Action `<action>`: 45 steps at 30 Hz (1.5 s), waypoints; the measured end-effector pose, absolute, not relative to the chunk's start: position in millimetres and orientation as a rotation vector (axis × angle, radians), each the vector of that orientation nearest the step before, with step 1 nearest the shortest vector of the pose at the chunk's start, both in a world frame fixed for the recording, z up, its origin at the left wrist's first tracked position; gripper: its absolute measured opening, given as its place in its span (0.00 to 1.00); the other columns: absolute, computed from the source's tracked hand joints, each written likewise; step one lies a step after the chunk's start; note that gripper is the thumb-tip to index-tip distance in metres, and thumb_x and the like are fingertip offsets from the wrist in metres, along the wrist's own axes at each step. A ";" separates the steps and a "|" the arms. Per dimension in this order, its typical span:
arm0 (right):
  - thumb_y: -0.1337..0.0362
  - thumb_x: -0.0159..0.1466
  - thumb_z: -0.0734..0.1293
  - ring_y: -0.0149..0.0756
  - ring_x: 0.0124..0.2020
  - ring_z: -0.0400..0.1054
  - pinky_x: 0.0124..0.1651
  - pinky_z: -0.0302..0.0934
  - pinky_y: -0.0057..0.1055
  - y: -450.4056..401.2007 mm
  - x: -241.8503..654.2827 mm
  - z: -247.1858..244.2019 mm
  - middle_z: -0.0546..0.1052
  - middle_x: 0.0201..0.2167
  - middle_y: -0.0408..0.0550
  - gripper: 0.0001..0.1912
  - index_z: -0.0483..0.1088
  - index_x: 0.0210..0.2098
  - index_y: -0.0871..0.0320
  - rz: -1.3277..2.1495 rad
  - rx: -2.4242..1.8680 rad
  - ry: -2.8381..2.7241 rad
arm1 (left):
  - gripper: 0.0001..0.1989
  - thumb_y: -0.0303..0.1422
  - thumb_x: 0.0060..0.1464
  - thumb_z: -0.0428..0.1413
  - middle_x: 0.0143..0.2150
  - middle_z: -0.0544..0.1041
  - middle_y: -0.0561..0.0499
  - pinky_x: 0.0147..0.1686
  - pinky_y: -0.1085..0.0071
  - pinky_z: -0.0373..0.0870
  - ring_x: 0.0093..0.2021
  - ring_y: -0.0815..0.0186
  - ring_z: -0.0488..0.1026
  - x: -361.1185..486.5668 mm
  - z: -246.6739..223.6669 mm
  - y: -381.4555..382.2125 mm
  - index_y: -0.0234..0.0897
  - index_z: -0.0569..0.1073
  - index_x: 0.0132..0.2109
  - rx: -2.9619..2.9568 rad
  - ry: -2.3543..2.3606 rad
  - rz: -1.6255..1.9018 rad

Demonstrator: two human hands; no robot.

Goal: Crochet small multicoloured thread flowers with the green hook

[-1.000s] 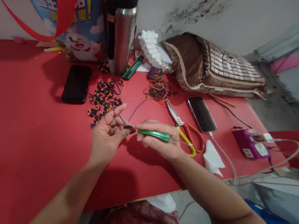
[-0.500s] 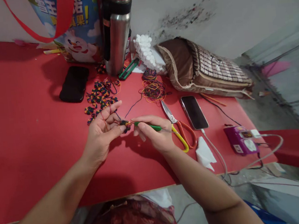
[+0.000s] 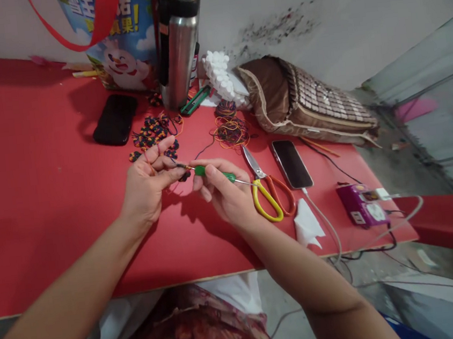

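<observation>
Between thumb and fingers, my left hand (image 3: 147, 183) pinches a small dark crochet piece (image 3: 184, 176) with orange flecks. Yarn wraps round its raised fingers. My right hand (image 3: 226, 188) grips a crochet hook (image 3: 231, 177) by its green handle, the metal tip touching the piece. Several finished-looking crochet pieces (image 3: 152, 131) in navy and orange lie just behind my left hand. A loose tangle of multicoloured yarn (image 3: 233, 131) rests beyond my right hand, and a strand runs from it towards my left hand.
Scissors (image 3: 262, 179) with yellow and orange handles lie right of my right hand, near a charging phone (image 3: 292, 163). A black phone (image 3: 115, 119), steel flask (image 3: 180, 55), green cutter (image 3: 195, 101), printed bag (image 3: 122, 45) and brown cushion (image 3: 279, 94) stand or lie farther back. A purple power block (image 3: 360, 206) sits at right.
Both hands appear slightly higher in view, partly because the view has shifted. The hook lies at a slightly changed angle, and the crochet piece has tipped lower under my left fingers.
</observation>
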State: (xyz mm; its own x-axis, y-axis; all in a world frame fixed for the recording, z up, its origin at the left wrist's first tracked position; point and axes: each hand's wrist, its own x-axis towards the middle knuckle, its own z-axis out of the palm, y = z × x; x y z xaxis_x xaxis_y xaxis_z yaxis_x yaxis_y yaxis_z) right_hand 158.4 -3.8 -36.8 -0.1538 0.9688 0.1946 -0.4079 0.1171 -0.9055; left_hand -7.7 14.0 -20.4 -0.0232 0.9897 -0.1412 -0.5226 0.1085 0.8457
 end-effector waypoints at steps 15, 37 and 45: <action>0.51 0.75 0.73 0.27 0.23 0.70 0.29 0.69 0.28 1.0 150.7 -22.9 0.83 0.29 0.42 0.14 0.83 0.49 0.54 1.232 -0.815 -1.260 | 0.32 0.25 0.46 0.75 0.29 0.79 0.58 0.33 0.74 0.73 0.29 0.71 0.75 -3.9 -17.6 8.9 0.38 0.80 0.59 0.692 0.919 1.451; 0.54 0.80 0.67 0.31 0.28 0.75 0.38 0.76 0.34 -16.7 149.2 -45.3 0.84 0.36 0.44 0.15 0.79 0.61 0.48 0.797 -0.892 -1.515 | 0.33 0.21 0.42 0.73 0.29 0.81 0.58 0.37 0.73 0.79 0.31 0.70 0.78 -11.7 -9.4 13.4 0.35 0.82 0.58 0.714 0.868 1.316; 0.49 0.77 0.71 0.29 0.22 0.68 0.26 0.68 0.30 -13.5 148.2 -35.7 0.81 0.28 0.42 0.15 0.83 0.54 0.50 0.939 -0.897 -1.397 | 0.32 0.23 0.43 0.74 0.29 0.81 0.56 0.31 0.73 0.74 0.30 0.68 0.78 -15.3 -7.3 14.4 0.37 0.83 0.57 0.696 0.903 1.309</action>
State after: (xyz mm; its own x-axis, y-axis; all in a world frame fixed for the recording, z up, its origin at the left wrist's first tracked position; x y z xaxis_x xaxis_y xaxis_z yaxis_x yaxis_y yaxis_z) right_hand 148.2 -13.5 -35.7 -0.0358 0.9229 0.3833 -0.0062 0.3833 -0.9236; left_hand -15.3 14.4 -7.3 0.0230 0.9866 -0.1614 -0.5009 0.1511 0.8522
